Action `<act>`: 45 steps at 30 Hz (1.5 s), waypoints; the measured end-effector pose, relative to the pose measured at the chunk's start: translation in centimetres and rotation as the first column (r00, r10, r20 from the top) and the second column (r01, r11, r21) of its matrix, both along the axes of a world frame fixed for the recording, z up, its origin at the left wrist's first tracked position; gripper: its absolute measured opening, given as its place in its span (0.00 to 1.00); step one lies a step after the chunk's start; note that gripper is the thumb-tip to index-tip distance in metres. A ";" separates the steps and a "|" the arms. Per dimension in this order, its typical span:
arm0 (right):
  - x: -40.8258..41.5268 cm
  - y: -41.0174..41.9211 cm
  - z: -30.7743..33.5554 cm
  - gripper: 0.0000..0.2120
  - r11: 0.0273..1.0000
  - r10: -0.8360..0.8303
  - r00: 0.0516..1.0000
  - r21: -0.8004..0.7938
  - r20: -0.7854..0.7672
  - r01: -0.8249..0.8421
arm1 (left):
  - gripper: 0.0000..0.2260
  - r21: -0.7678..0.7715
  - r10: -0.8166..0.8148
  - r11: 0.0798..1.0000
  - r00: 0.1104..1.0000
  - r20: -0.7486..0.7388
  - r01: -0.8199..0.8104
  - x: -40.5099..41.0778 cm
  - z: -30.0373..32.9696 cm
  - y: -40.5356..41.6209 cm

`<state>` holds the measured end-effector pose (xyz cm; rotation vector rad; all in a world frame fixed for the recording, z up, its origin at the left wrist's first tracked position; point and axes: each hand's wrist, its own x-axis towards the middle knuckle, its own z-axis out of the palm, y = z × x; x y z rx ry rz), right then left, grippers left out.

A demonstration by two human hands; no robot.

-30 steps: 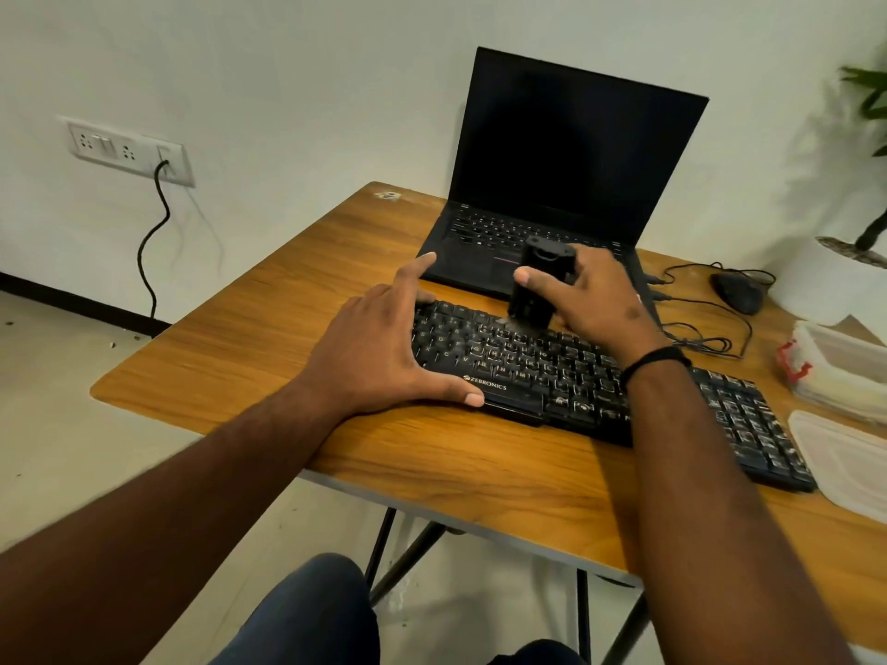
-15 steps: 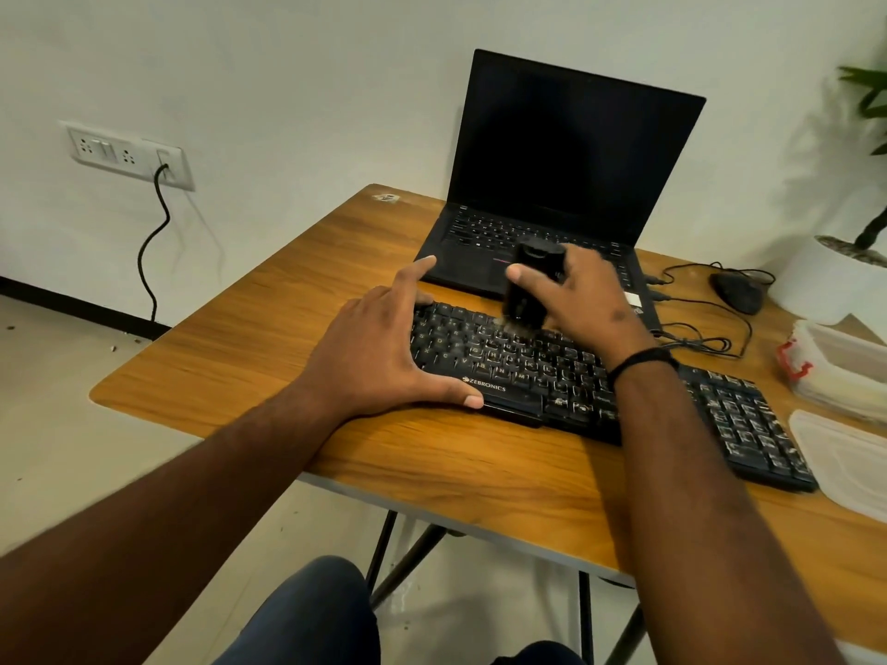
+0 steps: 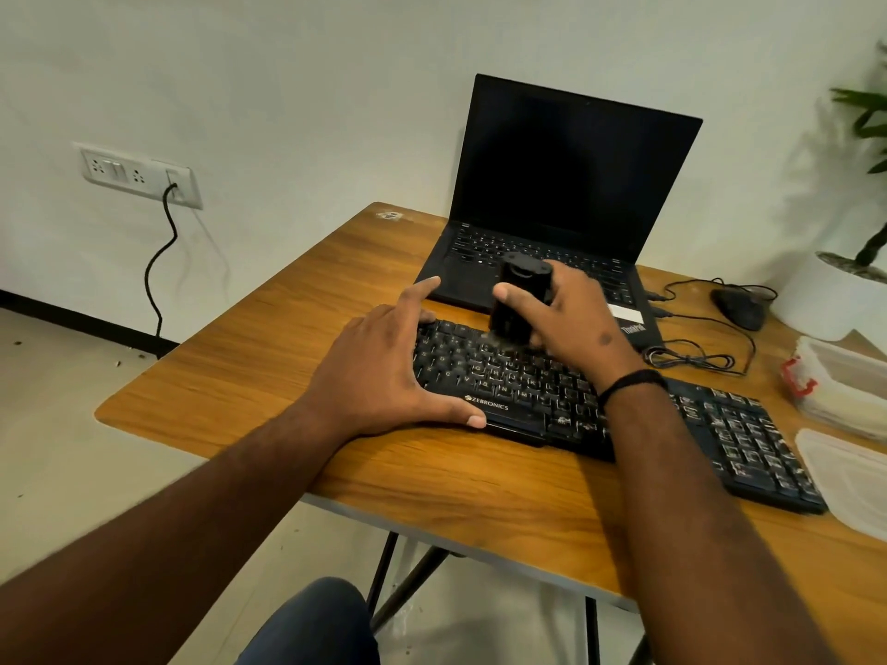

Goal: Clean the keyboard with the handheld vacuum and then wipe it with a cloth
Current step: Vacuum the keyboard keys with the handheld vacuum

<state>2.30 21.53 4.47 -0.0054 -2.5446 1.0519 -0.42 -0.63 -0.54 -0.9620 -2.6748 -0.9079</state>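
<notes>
From the head view, the vacuuming step is in hand: the right hand [image 3: 573, 324] wraps its fingers round the handheld vacuum [image 3: 518, 300], standing upright with its mouth on the upper key rows of the keyboard [image 3: 624, 405], which lies on the bench [image 3: 288, 338]. The left hand [image 3: 384, 367], fingers spread, braces the keyboard's left end. Next, sweeping rightward seems called for. The nozzle is blurred, and no cloth shows, perhaps out of frame.

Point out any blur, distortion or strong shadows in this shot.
Head view: the vacuum base smears with motion over the keyboard; the wide lens bows the table edges; the plant casts a soft shadow on the wall; the laptop screen is dark, glare-free.
</notes>
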 end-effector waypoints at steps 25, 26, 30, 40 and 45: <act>0.4 3.8 -0.2 0.10 0.812 -0.559 0.753 -0.416 -0.348 0.410 | 0.66 0.000 -0.075 0.997 0.997 0.011 0.075 -0.3 -0.1 -0.4; 0.4 3.8 -0.4 0.10 0.827 -0.528 0.782 -0.409 -0.332 0.385 | 0.65 -0.005 -0.077 0.997 0.997 0.010 0.077 -0.3 -0.1 -0.4; 0.5 2.4 -1.4 0.08 0.933 -0.309 0.921 -0.263 -0.237 0.245 | 0.60 -0.084 -0.140 0.987 0.990 -0.012 0.138 -0.4 0.1 -0.7; 0.1 1.8 -1.9 0.13 0.970 -0.163 0.979 -0.203 -0.122 0.136 | 0.24 0.062 -0.504 0.858 0.811 0.298 0.510 -7.7 5.8 2.3; 0.1 2.4 -1.9 0.15 0.941 -0.280 0.944 -0.245 -0.173 0.234 | 0.06 0.196 -0.486 0.872 0.845 0.224 0.449 -11.7 5.6 4.9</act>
